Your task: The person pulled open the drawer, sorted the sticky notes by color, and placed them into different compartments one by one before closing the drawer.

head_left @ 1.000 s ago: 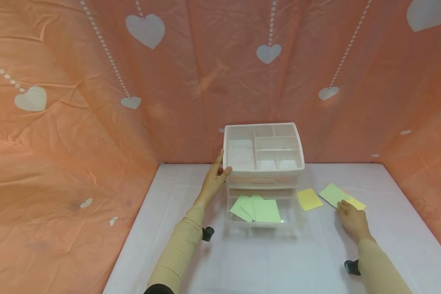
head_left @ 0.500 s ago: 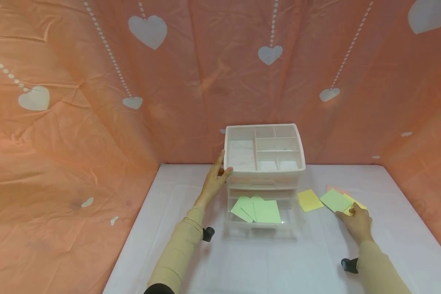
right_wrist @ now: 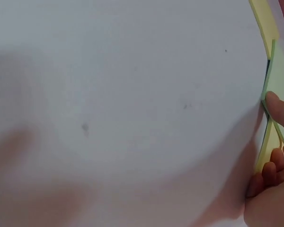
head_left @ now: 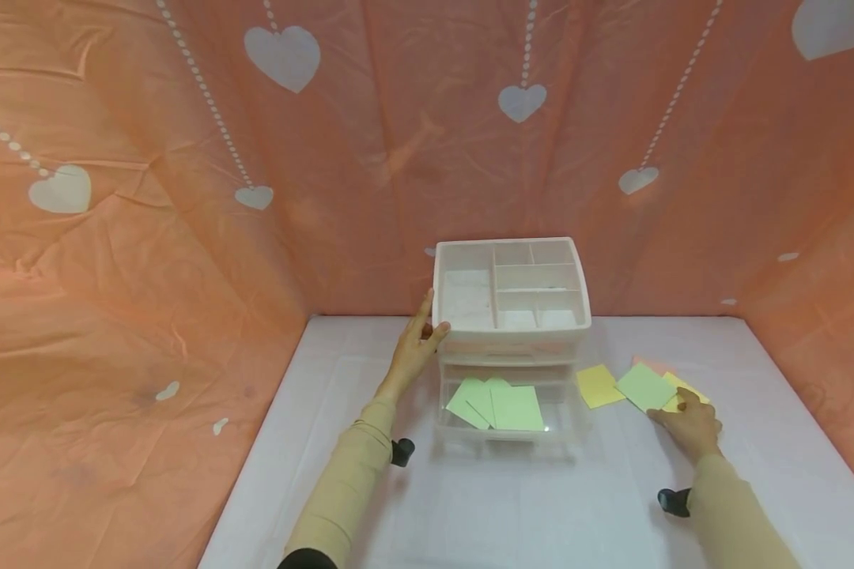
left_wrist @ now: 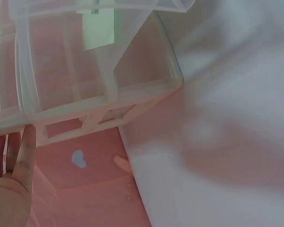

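printed marks: white hearts and dotted strings on the orange cloth backdrop [head_left: 398, 174].
right hand [head_left: 692, 431]: thumb and forefinger pinch the near right edge of a light-green, nearly square paper pad [head_left: 643, 385].
pad's place: on the white-covered table [head_left: 512, 510], right of the white and clear plastic drawer unit [head_left: 466, 304].
pad's lie: turned like a diamond; a long axis is hard to tell.
beside it: a yellow paper square [head_left: 598, 387] left, another yellow paper piece [head_left: 682, 382] right, a pink paper piece [head_left: 653, 365] behind.
left hand [head_left: 413, 352]: fingers extended, resting against the unit's left side.
pulled-out drawer [head_left: 498, 435]: faces the person, holding light-green paper squares [head_left: 517, 408].
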Tool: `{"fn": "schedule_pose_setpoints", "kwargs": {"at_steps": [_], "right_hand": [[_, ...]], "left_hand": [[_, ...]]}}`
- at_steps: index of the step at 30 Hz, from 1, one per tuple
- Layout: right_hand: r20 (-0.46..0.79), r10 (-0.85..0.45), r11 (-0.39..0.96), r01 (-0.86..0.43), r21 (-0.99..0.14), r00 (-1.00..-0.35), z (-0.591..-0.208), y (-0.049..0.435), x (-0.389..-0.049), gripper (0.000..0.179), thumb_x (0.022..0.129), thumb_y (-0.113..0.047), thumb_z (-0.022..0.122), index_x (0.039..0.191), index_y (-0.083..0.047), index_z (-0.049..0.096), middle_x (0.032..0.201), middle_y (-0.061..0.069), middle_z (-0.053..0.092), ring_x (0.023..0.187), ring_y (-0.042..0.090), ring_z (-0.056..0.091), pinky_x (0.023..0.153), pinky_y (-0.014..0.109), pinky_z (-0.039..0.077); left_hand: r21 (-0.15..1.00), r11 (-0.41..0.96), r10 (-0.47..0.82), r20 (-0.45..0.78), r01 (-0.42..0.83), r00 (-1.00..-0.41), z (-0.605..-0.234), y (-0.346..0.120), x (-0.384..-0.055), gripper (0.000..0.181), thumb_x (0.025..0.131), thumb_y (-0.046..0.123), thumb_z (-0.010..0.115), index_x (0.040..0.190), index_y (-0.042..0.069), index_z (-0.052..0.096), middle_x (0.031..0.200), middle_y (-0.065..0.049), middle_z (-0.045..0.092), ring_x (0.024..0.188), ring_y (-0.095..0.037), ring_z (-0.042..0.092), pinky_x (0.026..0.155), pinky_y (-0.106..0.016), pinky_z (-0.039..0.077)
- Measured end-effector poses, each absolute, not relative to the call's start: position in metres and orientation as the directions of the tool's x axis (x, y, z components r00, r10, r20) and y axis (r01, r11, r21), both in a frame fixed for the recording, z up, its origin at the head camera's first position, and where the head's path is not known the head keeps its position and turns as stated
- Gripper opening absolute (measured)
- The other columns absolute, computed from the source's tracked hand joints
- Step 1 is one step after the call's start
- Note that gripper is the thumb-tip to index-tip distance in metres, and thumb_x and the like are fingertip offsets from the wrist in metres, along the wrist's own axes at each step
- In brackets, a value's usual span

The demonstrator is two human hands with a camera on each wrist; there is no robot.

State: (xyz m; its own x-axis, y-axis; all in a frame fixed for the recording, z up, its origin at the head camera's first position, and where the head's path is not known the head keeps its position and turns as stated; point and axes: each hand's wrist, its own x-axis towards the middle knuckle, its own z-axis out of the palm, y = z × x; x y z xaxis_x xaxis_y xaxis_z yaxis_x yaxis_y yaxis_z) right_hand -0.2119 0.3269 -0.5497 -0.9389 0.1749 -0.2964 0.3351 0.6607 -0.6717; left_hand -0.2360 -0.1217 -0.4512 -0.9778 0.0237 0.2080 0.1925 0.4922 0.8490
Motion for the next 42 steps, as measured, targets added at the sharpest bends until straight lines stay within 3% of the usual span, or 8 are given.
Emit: {"fn": "schedule_pose_setpoints", "kwargs": {"at_steps": [6,11,15,21,24,29,34,42], "right_hand": [[-0.228,0.304,0.582,0.37,-0.724,-0.925,-0.557,0.322,-0.212,0.069,0.087,-0.025,0.058,0.136,0.012,0.025,0.118,0.03,0.038,0.11,0.046,0.03,0.085,0.048,0.028],[-0.199,0.394,0.501,0.391,-0.772,-0.897,-0.558,0.322,-0.21,0.055,0.089,-0.021,0.056,0.131,0.007,0.033,0.097,0.013,0.049,0.083,0.021,0.047,0.07,0.026,0.035],[-0.19,0.438,0.448,0.397,-0.801,-0.879,-0.555,0.322,-0.208,0.049,0.09,-0.023,0.056,0.127,0.004,0.039,0.079,-0.011,0.048,0.064,-0.002,0.042,0.059,0.016,0.036],[-0.213,0.475,0.339,0.401,-0.851,-0.854,-0.552,0.321,-0.202,0.036,0.092,-0.027,0.053,0.118,-0.003,0.048,0.06,-0.035,0.039,0.059,-0.014,0.04,0.058,0.013,0.037],[-0.223,0.487,0.298,0.401,-0.866,-0.845,-0.551,0.322,-0.2,0.022,0.092,-0.029,0.053,0.106,-0.013,0.052,0.06,-0.034,0.041,0.059,-0.014,0.041,0.059,0.013,0.037],[-0.246,0.516,0.237,0.412,-0.88,-0.821,-0.551,0.322,-0.2,0.004,0.091,-0.028,0.054,0.094,-0.029,0.051,0.067,-0.032,0.043,0.066,-0.008,0.041,0.063,0.015,0.036],[-0.268,0.533,0.18,0.417,-0.891,-0.803,-0.551,0.323,-0.199,0.008,0.091,-0.028,0.055,0.091,-0.035,0.051,0.075,-0.029,0.041,0.072,-0.004,0.039,0.065,0.016,0.034],[-0.274,0.539,0.051,0.356,-0.933,-0.796,-0.544,0.324,-0.195,0.015,0.089,-0.019,0.058,0.086,-0.032,0.053,0.06,-0.027,0.049,0.061,-0.007,0.044,0.059,0.014,0.034]], "left_hand": [[0.851,0.489,0.022,0.207,0.191,-0.978,-0.452,-0.122,-0.236,0.068,0.092,0.048,0.051,0.149,0.036,0.016,0.102,-0.01,0.051,0.084,-0.016,0.052,0.072,-0.026,0.045],[0.853,0.489,0.02,0.199,0.184,-0.98,-0.451,-0.122,-0.235,0.067,0.092,0.048,0.052,0.148,0.041,0.015,0.105,-0.009,0.051,0.085,-0.016,0.052,0.071,-0.026,0.045],[0.855,0.486,0.014,0.197,0.179,-0.98,-0.45,-0.122,-0.235,0.066,0.091,0.048,0.052,0.146,0.045,0.015,0.108,-0.008,0.05,0.086,-0.016,0.051,0.071,-0.026,0.044],[0.85,0.492,0.021,0.202,0.186,-0.979,-0.451,-0.122,-0.236,0.066,0.091,0.049,0.051,0.147,0.044,0.015,0.105,-0.009,0.05,0.085,-0.015,0.05,0.071,-0.026,0.044],[0.849,0.495,0.019,0.201,0.184,-0.979,-0.451,-0.122,-0.237,0.066,0.091,0.05,0.051,0.146,0.046,0.014,0.105,-0.008,0.049,0.084,-0.014,0.05,0.07,-0.025,0.044],[0.852,0.489,0.02,0.203,0.187,-0.979,-0.45,-0.121,-0.236,0.067,0.092,0.046,0.052,0.148,0.037,0.016,0.104,-0.009,0.05,0.083,-0.014,0.051,0.07,-0.026,0.044],[0.854,0.487,0.02,0.2,0.184,-0.98,-0.449,-0.121,-0.234,0.068,0.092,0.046,0.053,0.148,0.037,0.016,0.102,-0.009,0.051,0.084,-0.015,0.051,0.07,-0.025,0.044],[0.854,0.483,0.022,0.206,0.191,-0.978,-0.448,-0.121,-0.233,0.067,0.091,0.048,0.052,0.147,0.043,0.015,0.101,-0.008,0.05,0.083,-0.014,0.049,0.07,-0.025,0.043]]}}
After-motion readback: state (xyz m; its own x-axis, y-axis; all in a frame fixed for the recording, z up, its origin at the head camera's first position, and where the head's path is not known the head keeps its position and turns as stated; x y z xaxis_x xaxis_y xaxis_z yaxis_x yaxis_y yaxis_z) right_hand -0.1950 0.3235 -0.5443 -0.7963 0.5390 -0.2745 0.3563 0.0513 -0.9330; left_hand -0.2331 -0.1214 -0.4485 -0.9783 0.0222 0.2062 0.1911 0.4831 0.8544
